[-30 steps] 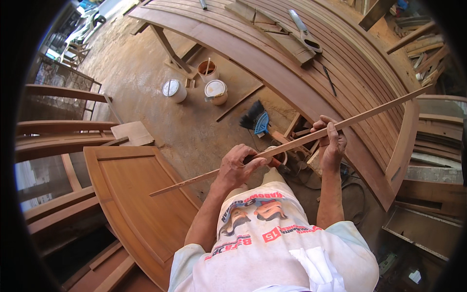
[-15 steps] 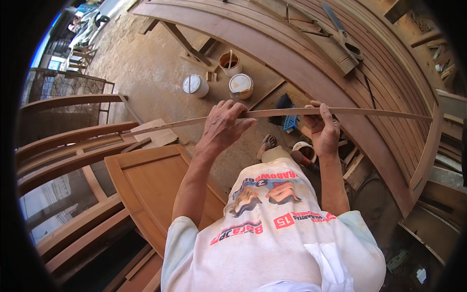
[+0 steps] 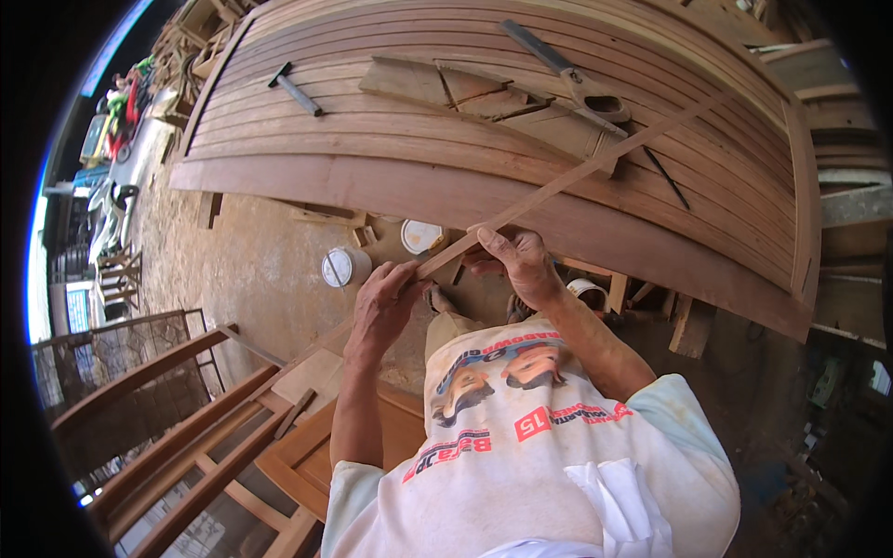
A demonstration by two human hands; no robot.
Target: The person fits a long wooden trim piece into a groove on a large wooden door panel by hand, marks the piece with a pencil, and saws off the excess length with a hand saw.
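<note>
A long thin wooden strip [image 3: 586,170] runs slantwise before me, its far end over a large slatted wooden panel [image 3: 307,172]. My left hand [image 3: 381,305] closes round the strip lower down, near my body. Higher up, my right hand [image 3: 523,265] grips it with the thumb on top and the fingers curled beneath. Past the left hand, the strip's near end slants down to the left, toward wooden frames. On the panel lie a handsaw [image 3: 551,58], a hammer [image 3: 296,91], a thin dark rod [image 3: 666,177] and rough pieces of board [image 3: 419,86].
Lidded white buckets [image 3: 346,267] stand on the floor beyond my left hand. A brown panelled door [image 3: 307,456] leans at my lower left beside curved wooden frames [image 3: 191,456]. A short wood block [image 3: 693,325] sits under the slatted panel's near right edge.
My view and body have turned toward the slatted panel. The strip has swung from nearly level to slanting up to the right, and my hands are closer together on it.
</note>
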